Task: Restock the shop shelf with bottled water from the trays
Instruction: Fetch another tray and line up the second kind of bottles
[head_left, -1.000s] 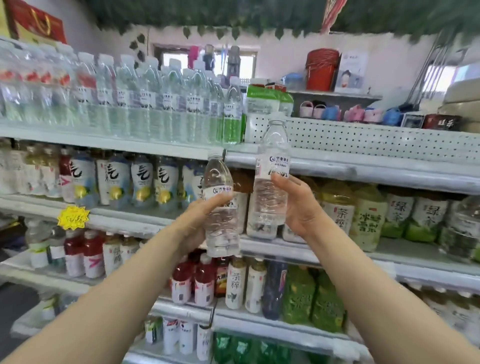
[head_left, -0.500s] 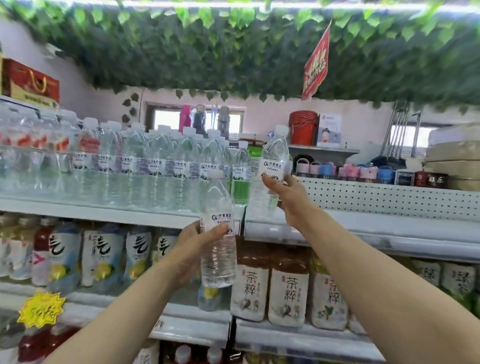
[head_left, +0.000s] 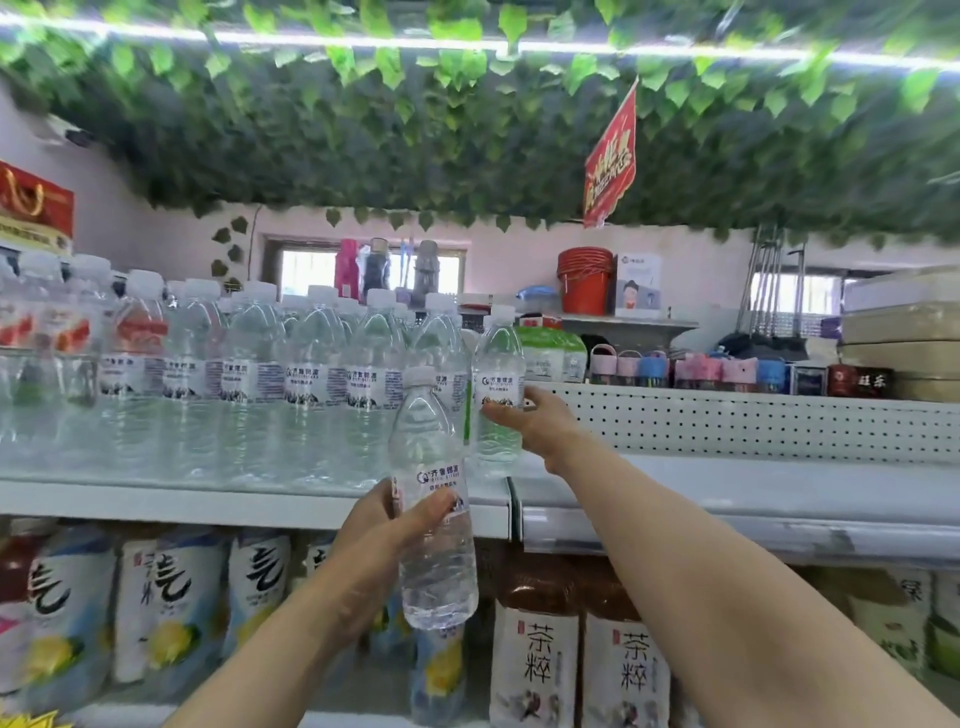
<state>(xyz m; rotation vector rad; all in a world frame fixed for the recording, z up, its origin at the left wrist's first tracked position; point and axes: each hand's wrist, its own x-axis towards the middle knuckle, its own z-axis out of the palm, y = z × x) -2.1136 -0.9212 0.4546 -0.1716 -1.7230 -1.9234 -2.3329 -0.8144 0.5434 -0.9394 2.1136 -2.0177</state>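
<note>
My left hand (head_left: 387, 540) grips a clear water bottle (head_left: 435, 561) upright, in front of the top shelf's edge (head_left: 249, 506). My right hand (head_left: 535, 421) holds a second water bottle (head_left: 497, 374) by its label, standing it on the top shelf at the right end of the row of water bottles (head_left: 291, 379). That row has several identical bottles with white caps and white labels. No trays are in view.
Tea and lemon drink bottles (head_left: 535, 660) fill the shelf below. A white perforated back panel (head_left: 753, 421) runs right of the water row, with small items and a red bucket (head_left: 584, 280) behind. Leafy vines (head_left: 467, 130) and a red flag hang overhead.
Both hands rose with their bottles. The right hand's bottle went from tilted near the shelf to upright at the row's right end; the camera tilted up.
</note>
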